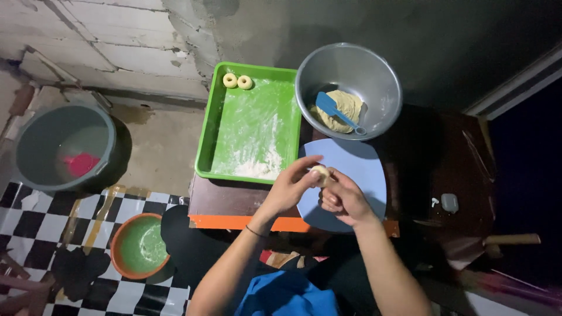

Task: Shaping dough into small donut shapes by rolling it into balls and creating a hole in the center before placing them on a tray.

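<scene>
While both hands (319, 190) work over the blue plate (366, 169), fingers (304, 169) pinch a dough lump (320, 173) for shaping; two finished rings (237, 81) sit far in the floured green tray (205, 134).

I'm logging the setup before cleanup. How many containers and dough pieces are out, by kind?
Green tray: 1
Metal bowl: 1
Grey bucket: 1
Orange-rimmed basin: 1
Blue plate: 1
Dough rings on the tray: 2
Dough piece held between both hands: 1
Total: 8
</scene>
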